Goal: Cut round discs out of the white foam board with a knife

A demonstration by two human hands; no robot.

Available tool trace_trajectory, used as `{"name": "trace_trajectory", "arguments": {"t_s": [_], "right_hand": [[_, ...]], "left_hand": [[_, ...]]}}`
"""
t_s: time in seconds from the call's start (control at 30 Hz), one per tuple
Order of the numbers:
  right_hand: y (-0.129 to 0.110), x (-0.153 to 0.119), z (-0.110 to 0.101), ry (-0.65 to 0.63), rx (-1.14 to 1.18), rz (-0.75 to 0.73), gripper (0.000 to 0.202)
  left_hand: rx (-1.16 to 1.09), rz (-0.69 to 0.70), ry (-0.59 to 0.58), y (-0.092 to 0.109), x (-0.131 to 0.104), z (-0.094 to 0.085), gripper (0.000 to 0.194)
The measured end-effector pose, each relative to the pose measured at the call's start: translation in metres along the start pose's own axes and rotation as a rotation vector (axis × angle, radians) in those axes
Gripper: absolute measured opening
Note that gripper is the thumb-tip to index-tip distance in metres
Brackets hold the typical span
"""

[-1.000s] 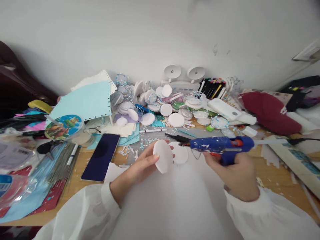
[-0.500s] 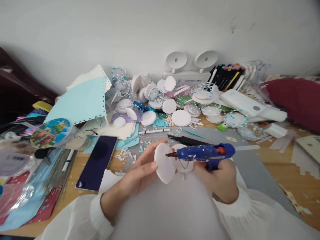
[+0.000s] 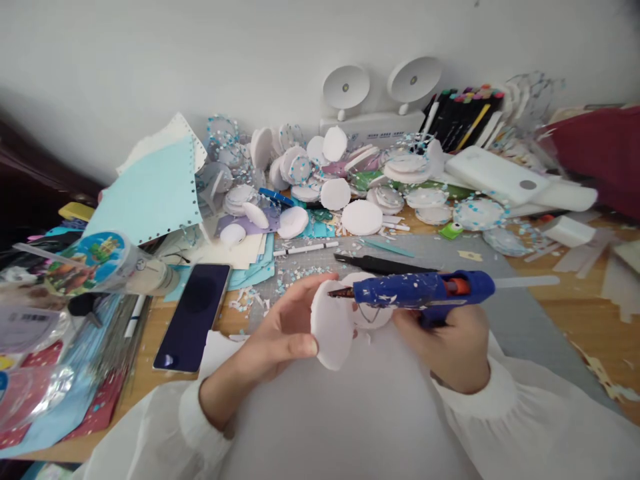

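Between the thumb and fingers of my left hand is a white disc, tilted upright with its flat face toward the right. My right hand is wrapped round the handle of a blue glue gun spotted with white flecks. The gun's dark nozzle points left and lies over the upper part of the disc; whether it touches cannot be made out. A clear glue stick sticks out of the gun's back end. A second white disc shows behind the gun, near my right fingertips.
Many white discs and beaded rings are heaped along the wall. A phone lies at the left beside a tipped cup. Black tweezers rest on the grey cutting mat. Markers stand at the back right.
The view has tilted down and come closer. The glue gun's nozzle has moved slightly toward the upper left edge of the held disc. Both hands keep their holds.
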State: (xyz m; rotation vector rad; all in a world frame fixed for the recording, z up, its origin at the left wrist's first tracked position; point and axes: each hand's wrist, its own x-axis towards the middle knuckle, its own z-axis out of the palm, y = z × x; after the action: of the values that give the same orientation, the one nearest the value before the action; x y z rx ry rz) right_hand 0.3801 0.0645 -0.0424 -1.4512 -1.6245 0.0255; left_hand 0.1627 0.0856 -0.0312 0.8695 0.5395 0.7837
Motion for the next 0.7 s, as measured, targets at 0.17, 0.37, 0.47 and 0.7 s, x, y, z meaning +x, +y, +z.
{"name": "trace_trajectory", "arguments": {"t_s": [0.17,0.37,0.47,0.7], "right_hand": [[0.0005,-0.0013,-0.0014,-0.013,0.004,-0.001,0.029],[-0.0019,-0.0035,-0.0031,-0.043,0.045,0.038,0.014],[-0.0028,-0.0044,-0.0036,-0.047,0.074,0.073,0.005],[0.0013,-0.0065,-0.0032,-0.002,0.03,-0.057,0.012]], "left_hand": [[0.005,0.013,-0.001,-0.0024,0.001,-0.0005,0.069],[0.011,0.002,0.015,-0.0012,0.0011,0.0007,0.07],[0.006,-0.008,0.005,-0.0013,0.0018,0.0006,0.071],[-0.015,0.008,0.012,-0.0039,0.0035,0.0,0.073]]}}
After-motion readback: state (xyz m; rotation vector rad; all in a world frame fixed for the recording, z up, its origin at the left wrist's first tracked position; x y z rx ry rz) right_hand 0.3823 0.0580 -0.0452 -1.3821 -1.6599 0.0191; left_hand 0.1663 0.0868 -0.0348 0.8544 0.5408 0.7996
